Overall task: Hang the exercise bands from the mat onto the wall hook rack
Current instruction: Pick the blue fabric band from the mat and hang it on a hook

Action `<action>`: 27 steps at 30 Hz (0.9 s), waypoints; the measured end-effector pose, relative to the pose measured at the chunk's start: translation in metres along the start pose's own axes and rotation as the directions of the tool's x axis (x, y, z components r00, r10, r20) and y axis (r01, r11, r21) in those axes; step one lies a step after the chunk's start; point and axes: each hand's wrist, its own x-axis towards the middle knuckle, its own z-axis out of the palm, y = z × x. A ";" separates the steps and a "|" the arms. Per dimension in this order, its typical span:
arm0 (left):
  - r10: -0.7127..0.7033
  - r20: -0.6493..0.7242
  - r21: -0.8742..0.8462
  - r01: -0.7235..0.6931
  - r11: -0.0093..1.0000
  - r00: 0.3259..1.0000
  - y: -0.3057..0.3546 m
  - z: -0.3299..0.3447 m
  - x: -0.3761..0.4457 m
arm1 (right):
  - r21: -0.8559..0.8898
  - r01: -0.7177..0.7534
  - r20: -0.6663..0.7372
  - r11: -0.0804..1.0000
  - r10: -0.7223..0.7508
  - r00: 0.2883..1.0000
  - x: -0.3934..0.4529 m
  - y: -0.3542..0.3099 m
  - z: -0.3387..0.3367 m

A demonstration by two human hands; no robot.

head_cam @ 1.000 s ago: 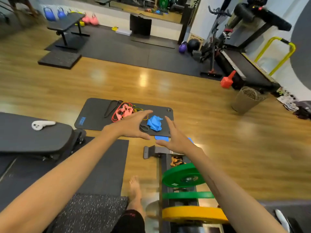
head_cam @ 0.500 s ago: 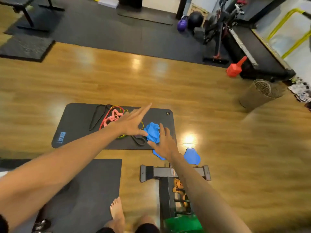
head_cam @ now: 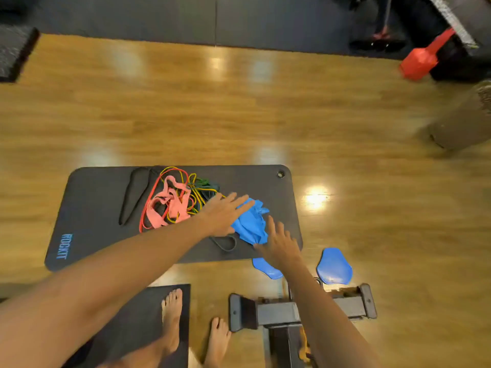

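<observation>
Head view, looking down on a dark mat [head_cam: 95,208] on the wood floor [head_cam: 239,115], bands heaped across its middle: thin black loop [head_cam: 132,197] to the left, red loop [head_cam: 148,208], pink straps [head_cam: 170,205], yellow tubing [head_cam: 196,200], then a crumpled blue band [head_cam: 251,227] toward the right end. Left hand [head_cam: 223,216] reaching in flat, fingers [head_cam: 239,201] straight and spread, laid over the near edge of the blue band and gripping nothing. Right hand [head_cam: 281,243] just beside the same band on its other side, fingers [head_cam: 272,225] splayed, thumb touching the blue fabric, nothing held either. Small dark loop [head_cam: 225,243] lying between the two wrists. Bare feet [head_cam: 172,314] at the mat's near side, two blue discs [head_cam: 334,266] and a black frame [head_cam: 292,312] by the right arm. Looks like the very first pickup, nothing lifted yet. Next up, probably: closing both hands on the blue band, lifting it clear of the tangle. No wall hook rack in sight.
</observation>
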 end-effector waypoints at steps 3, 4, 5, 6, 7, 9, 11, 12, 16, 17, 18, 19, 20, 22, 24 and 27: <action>0.061 0.019 0.017 -0.062 0.998 0.998 -0.012 0.066 0.075 | -0.031 -0.020 0.017 0.999 0.020 1.000 0.073 0.018 0.043; 0.075 0.019 0.044 -0.076 0.996 0.997 -0.016 0.089 0.100 | -0.026 -0.030 0.006 0.999 0.030 1.000 0.097 0.021 0.060; 0.078 0.026 0.060 -0.079 0.995 0.997 -0.020 0.114 0.124 | -0.019 -0.043 -0.001 0.999 0.043 0.999 0.121 0.025 0.078; 0.064 0.028 0.056 -0.066 0.996 0.998 -0.023 0.142 0.148 | -0.022 -0.044 -0.020 0.999 0.043 0.999 0.146 0.027 0.100; 0.031 0.018 0.035 -0.032 0.999 0.999 -0.021 0.172 0.170 | -0.037 -0.043 -0.034 0.998 0.042 0.999 0.171 0.032 0.124; -0.006 0.015 -0.013 0.006 1.000 1.000 -0.011 0.229 0.207 | -0.049 -0.074 -0.010 0.996 0.074 0.997 0.218 0.043 0.173; 0.025 0.043 -0.026 -0.024 0.999 0.999 0.002 0.286 0.234 | -0.057 -0.109 0.043 0.992 0.112 0.993 0.258 0.055 0.226; 0.038 0.058 -0.035 -0.036 0.999 0.998 0.007 0.314 0.247 | -0.069 -0.125 0.055 0.990 0.129 0.990 0.277 0.060 0.252; 0.005 0.098 -0.160 0.011 0.987 0.995 0.024 0.400 0.285 | -0.102 -0.132 0.081 0.986 0.140 0.987 0.326 0.081 0.335; -0.007 0.095 -0.171 0.023 0.985 0.995 0.028 0.417 0.291 | -0.086 -0.098 0.048 0.991 0.102 0.994 0.331 0.085 0.349; -0.019 0.090 -0.180 0.035 0.983 0.996 0.034 0.432 0.296 | -0.109 -0.049 0.012 0.993 0.051 0.999 0.335 0.089 0.361; -0.029 0.096 -0.188 0.046 0.981 0.995 0.039 0.444 0.299 | -0.117 -0.036 -0.055 0.993 0.030 0.998 0.338 0.092 0.369; -0.035 0.112 -0.191 0.056 0.980 0.993 0.042 0.451 0.300 | -0.075 -0.041 -0.128 0.996 0.031 0.991 0.341 0.095 0.375; -0.048 0.165 -0.212 0.083 0.974 0.985 0.046 0.451 0.298 | 0.172 -0.023 -0.158 0.985 0.051 0.986 0.341 0.097 0.367; -0.075 0.203 -0.267 0.129 0.955 0.976 0.051 0.437 0.293 | 0.488 -0.080 -0.109 0.869 0.152 0.982 0.332 0.094 0.346; -0.104 0.163 -0.400 0.163 0.902 0.981 0.051 0.385 0.285 | 0.780 -0.120 -0.089 0.614 0.298 0.950 0.309 0.091 0.296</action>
